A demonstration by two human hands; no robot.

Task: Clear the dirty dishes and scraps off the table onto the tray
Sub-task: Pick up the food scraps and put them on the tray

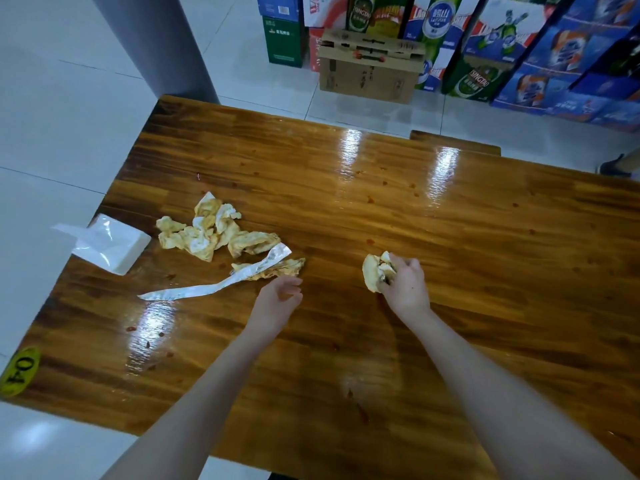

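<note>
A pile of oil-stained crumpled napkins (214,230) lies on the left part of the wooden table (450,254). A long white paper strip (221,284) and one more stained napkin (280,268) lie just in front of the pile. My left hand (277,299) hovers right beside that napkin with its fingers loosely curled, and it holds nothing. My right hand (405,285) grips a stained napkin wad (375,271) near the middle of the table. No tray or dishes are in view.
A white tissue pack (110,244) sits at the table's left edge. Red sauce spots dot the tabletop. A yellow "04" sticker (20,370) marks the near left corner. Beer cartons (485,46) and a brown cardboard box (370,67) stand on the floor beyond. A bench end (453,142) shows behind.
</note>
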